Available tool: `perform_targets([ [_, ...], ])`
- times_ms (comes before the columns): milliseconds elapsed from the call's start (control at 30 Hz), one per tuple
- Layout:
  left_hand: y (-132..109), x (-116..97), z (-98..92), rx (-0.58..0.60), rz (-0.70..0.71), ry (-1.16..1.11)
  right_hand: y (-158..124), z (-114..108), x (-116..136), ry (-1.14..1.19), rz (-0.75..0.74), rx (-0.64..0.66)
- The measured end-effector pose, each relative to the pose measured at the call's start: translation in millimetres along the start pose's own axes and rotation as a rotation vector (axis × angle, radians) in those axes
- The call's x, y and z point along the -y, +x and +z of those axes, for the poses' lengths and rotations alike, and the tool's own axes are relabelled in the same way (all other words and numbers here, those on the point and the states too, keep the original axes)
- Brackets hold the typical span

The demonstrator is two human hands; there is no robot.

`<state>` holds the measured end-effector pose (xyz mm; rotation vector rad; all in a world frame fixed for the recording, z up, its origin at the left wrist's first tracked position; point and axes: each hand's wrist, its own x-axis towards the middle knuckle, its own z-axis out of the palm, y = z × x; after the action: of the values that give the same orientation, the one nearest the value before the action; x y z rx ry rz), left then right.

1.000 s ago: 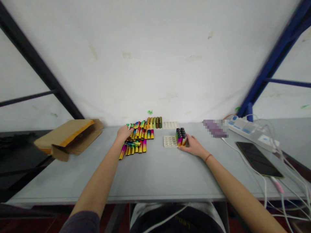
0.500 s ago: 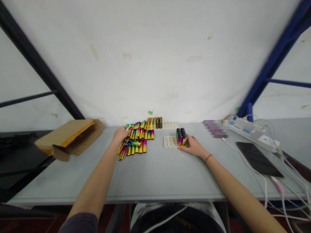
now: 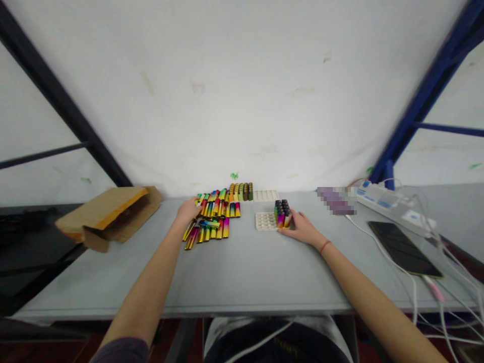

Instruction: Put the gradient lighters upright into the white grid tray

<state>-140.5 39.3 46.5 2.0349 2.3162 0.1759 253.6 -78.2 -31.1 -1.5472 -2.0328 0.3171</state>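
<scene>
Left hand (image 3: 187, 210) on the many loose lighters (image 3: 215, 224) (grip unclear); open right hand (image 3: 302, 227) touches the few upright lighters (image 3: 282, 214) in a white tray (image 3: 264, 222).

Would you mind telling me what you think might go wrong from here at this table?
The left hand is at the edge of the loose, tightly spread gradient-coloured lighters, so a careless movement might scatter them. The right hand sits right beside the upright lighters in the white tray, so a nudge might tip them or shift the tray.
</scene>
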Motion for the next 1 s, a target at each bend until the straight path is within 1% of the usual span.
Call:
perform_targets([
  [300,1,-2,11.8,-0.021,0.036,0.066,0,1,-1,0.013,-0.005,-0.024],
  [433,-14,2,6.8,-0.110,0.062,0.066,0,0,0,0.013,-0.006,-0.019],
  [467,-19,4,3.9,-0.122,0.097,0.059,0,0,0,0.012,-0.006,-0.016],
  [500,-24,8,0.8,-0.109,0.155,0.046,0,0,0,0.011,-0.007,-0.015],
  [533,-30,11,-2.2,-0.064,0.231,0.027,0,0,0,0.011,-0.009,-0.016],
  [633,-44,20,-6.9,0.128,0.455,-0.028,0,0,-1,0.008,-0.014,-0.026],
  [700,-51,23,-4.5,0.175,0.540,-0.054,-1,1,-1,0.007,-0.017,-0.030],
  [900,-68,18,16.0,0.162,0.616,-0.156,-1,-1,2,0.001,-0.006,-0.014],
  [1000,-75,17,20.7,0.097,0.668,-0.183,-1,-2,2,-0.003,0.000,-0.008],
])
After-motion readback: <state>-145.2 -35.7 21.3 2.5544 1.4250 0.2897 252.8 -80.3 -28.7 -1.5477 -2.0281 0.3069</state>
